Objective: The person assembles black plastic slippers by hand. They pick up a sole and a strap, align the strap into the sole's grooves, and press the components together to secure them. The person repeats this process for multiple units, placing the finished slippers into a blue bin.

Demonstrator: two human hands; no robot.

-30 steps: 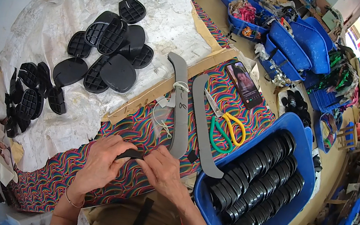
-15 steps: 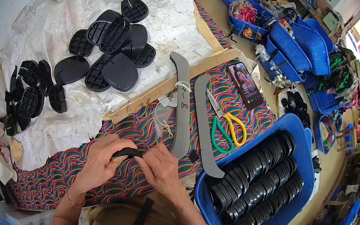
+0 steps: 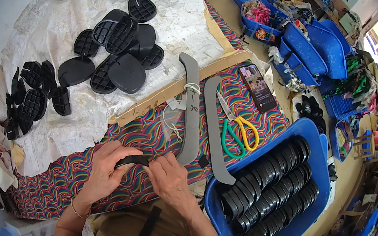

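Black heel piece [image 3: 133, 160] sits over the striped cloth [image 3: 147, 134], pinched between both hands: left hand [image 3: 107, 172] wrapped round its end, right hand [image 3: 167, 178] fingers clamped on the other. Barely anything's moved since before. Grey strips [image 3: 192, 113] and scissors [image 3: 239, 128] lie beyond, blue tub [image 3: 315, 137] right.

- Single view, head-worn fisheye, looking steeply down at the bench from above the person's chest.
- Landmark: the patterned cloth [image 3: 147, 136] lies near picture centre, close to the lens.
- Both forearms enter from the lower edge, below the cloth.
- Beyond the cloth, the view reaches white sheeting [image 3: 116, 19]; right of it, a blue bin [image 3: 315, 137].
- Straight edges bend toward the dark circular rim.
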